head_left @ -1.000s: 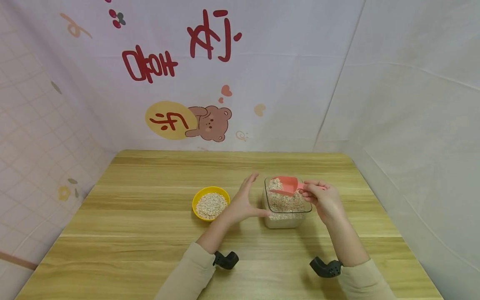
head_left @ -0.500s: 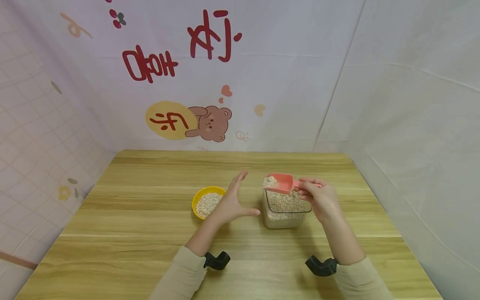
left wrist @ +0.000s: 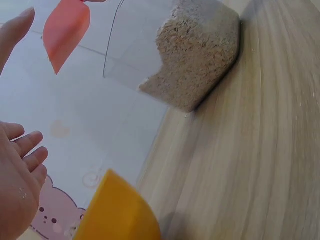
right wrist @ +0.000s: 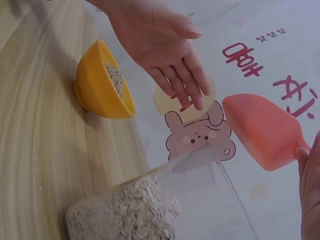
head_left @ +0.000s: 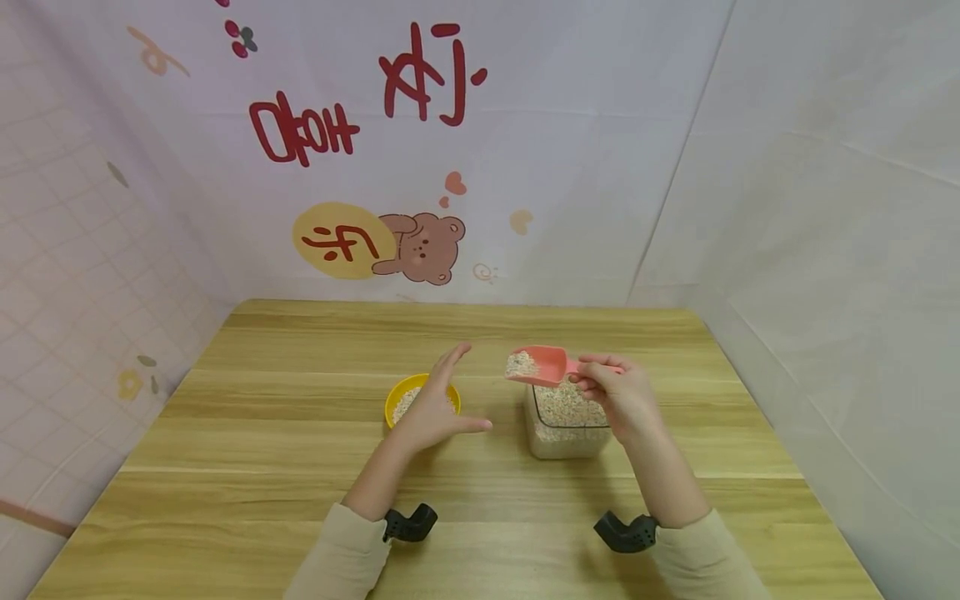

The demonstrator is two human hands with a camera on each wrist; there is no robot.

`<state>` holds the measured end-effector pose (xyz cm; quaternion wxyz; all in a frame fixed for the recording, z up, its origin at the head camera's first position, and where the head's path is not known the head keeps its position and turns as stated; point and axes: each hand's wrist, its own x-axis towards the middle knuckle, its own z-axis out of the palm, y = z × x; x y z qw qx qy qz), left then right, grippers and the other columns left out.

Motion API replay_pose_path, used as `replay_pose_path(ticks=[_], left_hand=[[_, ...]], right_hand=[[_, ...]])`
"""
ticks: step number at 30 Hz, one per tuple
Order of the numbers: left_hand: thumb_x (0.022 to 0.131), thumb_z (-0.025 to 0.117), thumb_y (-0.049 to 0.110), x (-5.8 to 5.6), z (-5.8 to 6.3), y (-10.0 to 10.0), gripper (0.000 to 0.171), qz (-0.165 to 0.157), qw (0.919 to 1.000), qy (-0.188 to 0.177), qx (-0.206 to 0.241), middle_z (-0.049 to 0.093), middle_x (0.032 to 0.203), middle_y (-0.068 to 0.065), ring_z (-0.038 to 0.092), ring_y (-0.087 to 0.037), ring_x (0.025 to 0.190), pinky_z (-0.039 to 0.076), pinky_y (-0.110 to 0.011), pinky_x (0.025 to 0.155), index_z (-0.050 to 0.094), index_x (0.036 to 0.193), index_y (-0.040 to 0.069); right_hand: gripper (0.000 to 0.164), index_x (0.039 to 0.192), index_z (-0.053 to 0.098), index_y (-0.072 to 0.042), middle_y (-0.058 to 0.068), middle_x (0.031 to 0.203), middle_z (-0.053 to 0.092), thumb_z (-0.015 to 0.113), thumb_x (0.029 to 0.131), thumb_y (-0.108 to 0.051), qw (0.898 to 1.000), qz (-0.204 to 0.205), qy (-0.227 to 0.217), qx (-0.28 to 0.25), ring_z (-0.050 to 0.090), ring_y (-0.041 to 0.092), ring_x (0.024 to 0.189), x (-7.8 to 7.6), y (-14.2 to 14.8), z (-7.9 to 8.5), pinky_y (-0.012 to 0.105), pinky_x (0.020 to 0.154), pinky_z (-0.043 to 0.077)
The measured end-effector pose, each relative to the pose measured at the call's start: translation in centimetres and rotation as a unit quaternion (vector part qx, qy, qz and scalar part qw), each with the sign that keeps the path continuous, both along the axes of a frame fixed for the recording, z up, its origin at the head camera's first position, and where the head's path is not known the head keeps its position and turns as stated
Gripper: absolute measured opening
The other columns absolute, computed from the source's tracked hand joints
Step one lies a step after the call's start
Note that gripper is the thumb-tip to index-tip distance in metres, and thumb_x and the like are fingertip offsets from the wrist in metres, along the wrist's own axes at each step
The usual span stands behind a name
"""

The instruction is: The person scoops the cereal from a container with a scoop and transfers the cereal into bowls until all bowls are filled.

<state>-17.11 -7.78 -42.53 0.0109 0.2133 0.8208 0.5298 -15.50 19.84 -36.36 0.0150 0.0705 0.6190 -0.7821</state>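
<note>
My right hand (head_left: pixel 626 398) pinches the handle of a pink scoop (head_left: pixel 551 367), which carries a small heap of oat flakes (head_left: pixel 521 364). The scoop hangs above the left rim of a clear square container (head_left: pixel 567 446) that is partly filled with oats. Over the right part of a yellow bowl (head_left: pixel 393 402) hovers my left hand (head_left: pixel 431 412), thumb and fingers spread and holding nothing. The right wrist view shows oats inside the bowl (right wrist: pixel 100 92), with the left hand (right wrist: pixel 165 55) apart from it. In the left wrist view the scoop (left wrist: pixel 66 31) appears beyond the left fingers.
Both vessels stand on a wood-grain table (head_left: pixel 247 467). A white printed cloth (head_left: pixel 570 167) rises behind the table and along both sides. Each wrist wears a black camera mount, seen on the left wrist mount (head_left: pixel 411 523) and right wrist mount (head_left: pixel 626 533).
The scoop with its oats has risen from inside the container and shifted left in my right hand. My left hand has moved left, away from the container and over the bowl.
</note>
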Motion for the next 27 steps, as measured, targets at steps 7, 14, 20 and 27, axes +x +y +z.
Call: replay_pose_path(ticks=[7, 14, 20, 27], left_hand=[[0.063, 0.088, 0.046, 0.1, -0.1, -2.0, 0.111, 0.013, 0.9998, -0.010, -0.007, 0.019, 0.156, 0.003, 0.019, -0.023, 0.141, 0.025, -0.057, 0.107, 0.022, 0.151, 0.034], [0.064, 0.088, 0.042, 0.3, -0.2, -3.9, 0.111, 0.013, 0.9998, -0.011, -0.011, 0.017, 0.157, -0.002, 0.017, -0.028, 0.141, 0.023, -0.062, 0.105, 0.021, 0.151, 0.032], [0.065, 0.089, 0.036, 0.4, -0.6, -5.3, 0.109, 0.033, 0.9987, -0.031, -0.021, 0.017, 0.156, 0.000, 0.017, -0.029, 0.141, 0.022, -0.064, 0.105, 0.021, 0.151, 0.033], [0.065, 0.089, 0.036, 0.5, -1.4, -6.9, 0.110, 0.040, 0.9976, -0.039, -0.041, 0.013, 0.158, -0.004, 0.012, -0.032, 0.142, 0.020, -0.066, 0.104, 0.020, 0.152, 0.032]], right_hand=[[0.028, 0.116, 0.049, 0.017, 0.005, 0.068, 0.068, 0.055, 0.091, 0.006, 1.000, 0.013, 0.000, -0.004, 0.060, 0.006, 0.054, -0.2, -1.1, -0.2, 0.017, 0.052, 0.050], [0.026, 0.114, 0.051, 0.016, 0.005, 0.068, 0.067, 0.055, 0.091, 0.006, 1.000, 0.019, 0.001, -0.004, 0.060, 0.008, 0.055, -0.4, -2.4, -0.4, 0.017, 0.051, 0.049], [0.027, 0.115, 0.051, 0.018, 0.006, 0.068, 0.067, 0.055, 0.090, 0.007, 1.000, 0.029, 0.001, 0.004, 0.060, 0.008, 0.055, -0.6, -3.6, -0.7, 0.017, 0.051, 0.049], [0.026, 0.110, 0.059, 0.017, 0.011, 0.071, 0.067, 0.061, 0.088, 0.005, 0.999, 0.026, 0.002, 0.025, 0.062, 0.012, 0.056, -0.8, -4.7, -1.0, 0.020, 0.052, 0.051]])
